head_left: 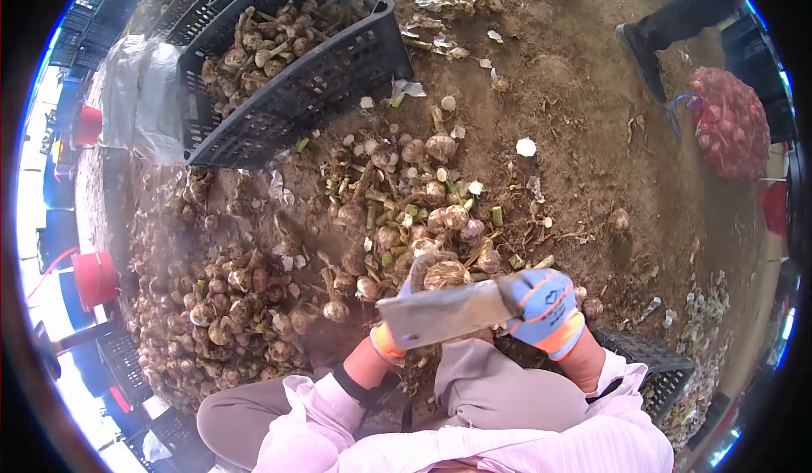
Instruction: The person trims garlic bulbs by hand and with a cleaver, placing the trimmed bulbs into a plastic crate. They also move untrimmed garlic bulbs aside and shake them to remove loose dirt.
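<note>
My right hand [545, 308], in a blue glove with an orange cuff, is closed round the handle of a broad cleaver [448, 311]. The blade lies across the front of my left hand [387, 341] and hides most of it. My left glove's fingers show above the blade, against a garlic bulb [447, 275] whose root side faces up. The bulb looks gripped there, just beyond the blade's upper edge. Past my hands, several garlic bulbs [440, 218] lie among cut stems and roots on the soil.
A black crate [296, 71] of untrimmed garlic stands at upper left. A large garlic heap [228, 312] covers the ground at left, near a red bucket [95, 278]. At right are a red mesh sack [729, 122], another person's leg [677, 25] and a low black crate [647, 355].
</note>
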`<state>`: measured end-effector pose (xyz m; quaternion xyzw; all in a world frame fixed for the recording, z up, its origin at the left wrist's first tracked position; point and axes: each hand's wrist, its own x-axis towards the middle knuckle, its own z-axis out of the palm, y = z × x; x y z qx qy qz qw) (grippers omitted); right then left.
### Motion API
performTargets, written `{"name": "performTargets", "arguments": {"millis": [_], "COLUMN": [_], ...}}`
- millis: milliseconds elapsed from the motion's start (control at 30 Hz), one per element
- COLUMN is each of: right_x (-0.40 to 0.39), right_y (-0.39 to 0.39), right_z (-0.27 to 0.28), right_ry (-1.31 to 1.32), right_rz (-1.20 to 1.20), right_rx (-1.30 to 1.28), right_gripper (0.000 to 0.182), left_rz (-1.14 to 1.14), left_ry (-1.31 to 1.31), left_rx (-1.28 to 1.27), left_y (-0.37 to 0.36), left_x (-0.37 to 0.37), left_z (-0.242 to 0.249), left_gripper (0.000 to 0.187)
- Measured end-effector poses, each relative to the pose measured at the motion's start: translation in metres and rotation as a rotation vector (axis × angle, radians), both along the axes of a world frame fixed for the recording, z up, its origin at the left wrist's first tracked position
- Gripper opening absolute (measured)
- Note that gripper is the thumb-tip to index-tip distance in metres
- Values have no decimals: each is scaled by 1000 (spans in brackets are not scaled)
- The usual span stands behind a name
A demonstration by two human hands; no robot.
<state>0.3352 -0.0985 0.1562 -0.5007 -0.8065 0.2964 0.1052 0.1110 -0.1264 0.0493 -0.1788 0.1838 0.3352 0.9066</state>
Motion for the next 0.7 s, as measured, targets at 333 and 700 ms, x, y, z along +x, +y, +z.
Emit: {"name": "performTargets", "arguments": {"millis": [333, 700], "right_x": [-17, -15], "right_y": [-1, -2], "right_z": [6, -39], "right_ry": [-76, 973], "right_rz": [227, -492], "right_rx": [-61, -668], "right_gripper": [41, 33], "left_rz": [-10, -31], "left_ry": [426, 1317], "left_rx": [286, 1034], "left_y": [-14, 4], "left_x": [3, 16], "left_z": [30, 60], "left_gripper": [46, 85]}}
